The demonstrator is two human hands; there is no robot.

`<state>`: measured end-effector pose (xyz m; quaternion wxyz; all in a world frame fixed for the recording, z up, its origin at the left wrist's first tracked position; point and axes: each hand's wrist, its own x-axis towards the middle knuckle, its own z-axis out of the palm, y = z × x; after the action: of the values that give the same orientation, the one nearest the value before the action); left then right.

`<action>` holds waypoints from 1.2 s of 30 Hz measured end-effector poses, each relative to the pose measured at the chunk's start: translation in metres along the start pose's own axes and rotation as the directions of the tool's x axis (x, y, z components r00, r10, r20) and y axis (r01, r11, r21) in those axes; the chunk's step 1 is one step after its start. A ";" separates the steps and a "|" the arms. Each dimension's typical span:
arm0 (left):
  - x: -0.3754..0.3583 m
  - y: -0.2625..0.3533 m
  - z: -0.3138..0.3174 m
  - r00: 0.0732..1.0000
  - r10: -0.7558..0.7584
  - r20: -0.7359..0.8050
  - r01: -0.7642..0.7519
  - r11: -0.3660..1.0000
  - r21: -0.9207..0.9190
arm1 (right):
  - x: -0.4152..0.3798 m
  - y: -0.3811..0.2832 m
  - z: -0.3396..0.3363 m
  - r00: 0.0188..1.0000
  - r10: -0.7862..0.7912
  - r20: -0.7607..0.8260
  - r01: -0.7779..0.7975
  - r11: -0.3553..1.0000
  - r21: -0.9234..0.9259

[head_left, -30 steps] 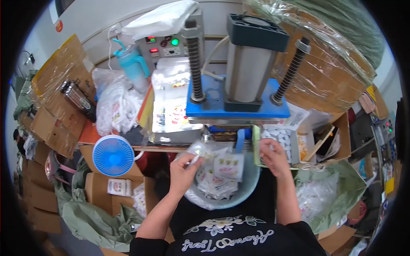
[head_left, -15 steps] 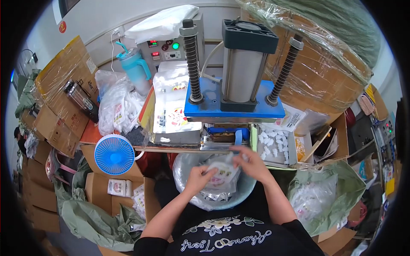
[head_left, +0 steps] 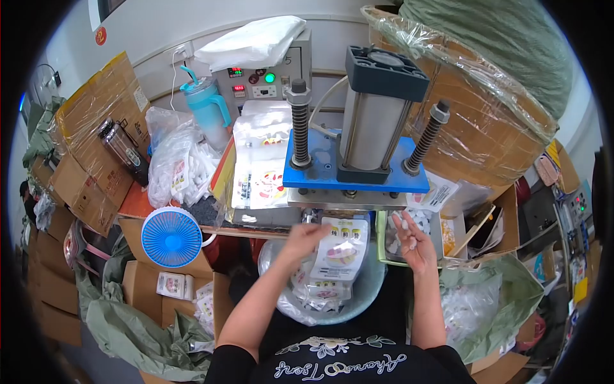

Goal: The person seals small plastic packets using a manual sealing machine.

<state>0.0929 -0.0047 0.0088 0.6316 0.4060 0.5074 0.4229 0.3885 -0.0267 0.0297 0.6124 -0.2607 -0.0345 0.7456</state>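
Note:
My left hand is closed, its fingertips at the upper left edge of a printed white plastic pouch. The pouch hangs from the front of the press, its top edge close under the press's metal plate. My right hand is turned palm up, right of the pouch, with a few small white plastic pieces in its curled fingers. Beside it, a shallow box holds more white pieces, partly hidden by the hand. Below the pouch, a lined tub on my lap contains more pouches.
Flat printed pouches lie left of the press. A blue fan is at the table's front edge. A teal jug and a control box stand behind. Cardboard boxes and a green sack flank my seat.
The press's rods and lower plate have dropped. A pouch that was between both hands over the tub now hangs at the press. My right hand has moved right to the box of white pieces.

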 end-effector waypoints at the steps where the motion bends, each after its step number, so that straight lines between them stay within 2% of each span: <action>1: 0.002 0.015 -0.015 0.998 0.066 -0.012 -0.062 0.973 0.224 | 0.003 -0.001 -0.009 1.000 0.007 -0.003 -0.007 1.000 0.012; 2: 0.019 0.010 -0.039 0.961 0.236 -0.143 -0.158 0.896 0.416 | 0.007 -0.004 -0.023 0.993 0.046 0.113 -0.048 0.999 0.012; 3: 0.036 -0.001 -0.060 0.878 0.420 -0.229 -0.211 0.770 0.603 | 0.011 -0.004 -0.031 0.970 0.084 0.230 -0.088 0.996 0.008; 4: 0.038 -0.005 -0.068 0.877 0.419 -0.234 -0.202 0.764 0.613 | 0.010 0.000 -0.023 0.995 0.045 0.087 -0.040 0.998 -0.053; 5: 0.038 -0.009 -0.075 0.748 0.645 -0.156 -0.228 0.470 0.852 | 0.009 0.003 -0.023 0.994 0.053 0.093 -0.049 0.998 -0.044; 6: 0.036 -0.009 -0.080 0.596 0.803 0.010 -0.171 0.115 0.979 | 0.009 0.005 -0.023 0.993 0.038 0.113 -0.023 0.990 -0.139; 7: 0.022 -0.010 -0.081 0.719 0.692 0.062 -0.193 0.113 0.975 | 0.009 0.006 -0.018 0.991 0.022 0.136 0.010 0.973 -0.231; 8: 0.006 -0.015 -0.076 0.685 0.725 0.064 -0.215 0.118 0.970 | 0.004 0.007 -0.012 0.988 0.008 0.156 0.038 0.957 -0.287; 9: -0.010 -0.015 -0.070 0.658 0.750 0.069 -0.240 0.121 0.963 | 0.001 0.008 -0.009 0.988 0.007 0.153 0.035 0.963 -0.268; 10: -0.017 -0.018 -0.077 0.669 0.738 0.082 -0.239 0.110 0.965 | -0.001 0.006 -0.008 0.986 0.004 0.167 0.050 0.946 -0.320; 12: -0.030 -0.024 -0.090 0.665 0.747 -0.012 -0.225 0.216 0.950 | -0.003 0.005 -0.011 0.981 -0.011 0.192 0.093 0.902 -0.422; 13: -0.033 -0.015 -0.085 0.592 0.802 -0.087 -0.240 0.278 0.930 | -0.005 0.007 -0.012 0.984 -0.014 0.176 0.089 0.901 -0.424; 15: -0.050 0.009 -0.073 0.582 0.803 -0.125 -0.361 0.394 0.845 | -0.008 0.013 -0.005 0.984 -0.073 0.161 0.151 0.823 -0.547; 17: -0.070 0.017 -0.051 0.713 0.677 -0.181 -0.481 0.661 0.576 | -0.014 0.023 0.008 0.970 -0.068 0.234 0.200 0.770 -0.606; 18: -0.076 0.012 -0.039 0.818 0.538 -0.204 -0.426 0.804 0.414 | -0.017 0.032 0.018 0.968 -0.065 0.244 0.205 0.768 -0.606; 19: -0.082 0.006 -0.027 0.903 0.384 -0.194 -0.335 0.911 0.242 | -0.016 0.040 0.023 0.966 -0.056 0.251 0.220 0.686 -0.694; 21: -0.082 -0.016 -0.013 0.954 0.270 -0.131 -0.224 0.932 0.286 | -0.023 0.061 0.046 0.949 -0.012 0.314 0.260 0.590 -0.764; 22: -0.077 -0.034 -0.006 0.936 0.329 -0.128 -0.290 0.922 0.255 | -0.025 0.069 0.052 0.946 0.037 0.323 0.241 0.586 -0.774; 25: -0.079 -0.057 0.004 0.948 0.298 -0.108 -0.278 0.945 0.170 | -0.022 0.087 0.049 0.930 0.150 0.334 0.197 0.565 -0.801; 27: -0.081 -0.061 0.000 0.943 0.317 -0.101 -0.292 0.934 0.204 | -0.021 0.093 0.043 0.917 0.209 0.339 0.181 0.540 -0.822; 29: -0.076 -0.072 -0.011 0.936 0.351 0.002 -0.338 0.899 0.280 | -0.021 0.087 0.036 0.886 0.337 0.320 0.232 0.276 -0.933; 30: -0.076 -0.069 -0.015 0.949 0.305 0.082 -0.315 0.893 0.322 | -0.021 0.087 0.035 0.884 0.364 0.294 0.217 0.236 -0.947; 31: -0.074 -0.065 -0.014 0.949 0.304 0.088 -0.315 0.891 0.326 | -0.017 0.091 0.028 0.886 0.359 0.295 0.217 0.241 -0.946; 32: -0.070 -0.061 -0.011 0.973 0.222 0.068 -0.232 0.907 0.353 | -0.008 0.098 0.017 0.897 0.143 0.418 0.373 0.261 -0.890; 33: -0.066 -0.057 -0.008 0.989 0.142 0.046 -0.149 0.914 0.377 | -0.005 0.100 0.016 0.850 -0.080 0.521 0.524 0.241 -0.817; 34: -0.058 -0.054 -0.004 0.988 0.145 0.054 -0.154 0.913 0.378 | -0.004 0.093 0.016 0.849 -0.087 0.522 0.526 0.238 -0.816; 36: -0.039 -0.049 0.006 0.998 0.061 -0.016 -0.057 0.983 0.173 | 0.001 0.066 0.022 0.856 -0.279 0.434 0.487 0.156 -0.860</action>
<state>0.0995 -0.0575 -0.0252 0.5759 0.4696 0.5363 0.4002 0.3198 -0.0363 0.0236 0.4924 -0.4897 -0.5914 0.4098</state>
